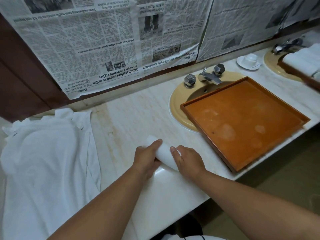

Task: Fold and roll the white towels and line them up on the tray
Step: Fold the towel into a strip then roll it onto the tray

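Towels (48,153) lie piled on the counter (131,115), left; the tray (242,122) rests across the sink (178,101), ahead-right. Between them the rolled towel (165,153) lies diagonally, far-left to near-right, with left hand (147,156) and right hand (188,160) each curled round it, the right nearer the tray.

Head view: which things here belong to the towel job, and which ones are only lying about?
For the job: small rolled white towel, gripped by left hand and right hand; heap of loose white towels; flat orange-brown wooden tray.
Lying about: white ceramic cup on saucer; chrome tap; beige oval sink; newspaper sheets on the wall.
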